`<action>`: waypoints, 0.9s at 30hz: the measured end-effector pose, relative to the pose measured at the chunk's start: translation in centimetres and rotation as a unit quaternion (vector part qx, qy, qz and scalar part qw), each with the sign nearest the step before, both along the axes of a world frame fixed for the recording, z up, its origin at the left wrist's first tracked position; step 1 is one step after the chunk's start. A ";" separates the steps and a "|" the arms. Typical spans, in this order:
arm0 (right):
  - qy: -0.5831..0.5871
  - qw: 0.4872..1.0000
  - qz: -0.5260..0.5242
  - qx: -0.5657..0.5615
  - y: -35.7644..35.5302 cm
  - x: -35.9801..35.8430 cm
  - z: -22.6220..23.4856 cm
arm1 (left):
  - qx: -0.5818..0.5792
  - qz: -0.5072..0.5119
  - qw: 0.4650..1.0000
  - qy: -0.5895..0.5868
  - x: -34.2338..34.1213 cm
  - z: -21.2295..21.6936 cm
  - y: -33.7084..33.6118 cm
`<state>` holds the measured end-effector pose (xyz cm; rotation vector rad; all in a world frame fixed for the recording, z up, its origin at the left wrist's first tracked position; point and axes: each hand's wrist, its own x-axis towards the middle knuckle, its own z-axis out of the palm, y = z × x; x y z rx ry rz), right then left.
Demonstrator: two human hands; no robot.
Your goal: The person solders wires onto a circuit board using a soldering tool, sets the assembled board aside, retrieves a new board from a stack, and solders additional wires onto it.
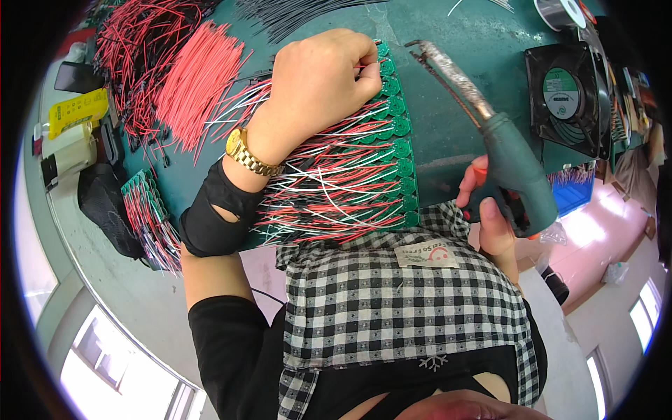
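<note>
Gripping one soldering iron (490, 133), right hand (490, 210).

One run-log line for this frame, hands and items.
left hand: pinching wire at green boards | right hand: gripping soldering gun, tip raised off table

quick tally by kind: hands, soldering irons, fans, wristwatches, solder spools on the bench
hands: 2, left hand and right hand
soldering iron: 1
cooling fan: 1
gold wristwatch: 1
solder spool: 1
total: 6
</note>
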<state>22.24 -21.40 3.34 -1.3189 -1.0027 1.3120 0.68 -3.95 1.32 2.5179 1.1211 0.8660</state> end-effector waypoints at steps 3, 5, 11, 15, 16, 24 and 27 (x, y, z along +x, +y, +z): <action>0.028 0.999 -0.027 0.037 0.5 -0.1 0.2 | 0.000 -0.002 1.000 0.003 0.1 0.1 0.1; 0.061 0.996 -0.020 0.059 0.8 0.4 -0.2 | -0.002 -0.002 1.000 0.007 0.1 0.2 0.1; 0.326 0.944 -0.040 0.041 1.6 0.4 -0.1 | -0.009 0.005 1.000 0.004 0.5 0.4 -0.1; 0.364 0.930 -0.007 0.046 1.6 1.0 -0.8 | -0.005 0.009 1.000 0.004 0.8 0.6 -0.2; 0.364 0.930 -0.009 0.047 1.6 1.2 -1.0 | 0.001 0.008 1.000 0.001 0.9 0.6 -0.1; 0.303 0.951 0.034 0.044 1.0 2.8 -1.0 | -0.062 -0.021 0.997 -0.045 1.0 1.3 0.5; 0.216 0.975 0.038 0.033 1.1 3.0 -0.5 | -0.117 -0.069 0.988 -0.072 0.8 1.9 1.1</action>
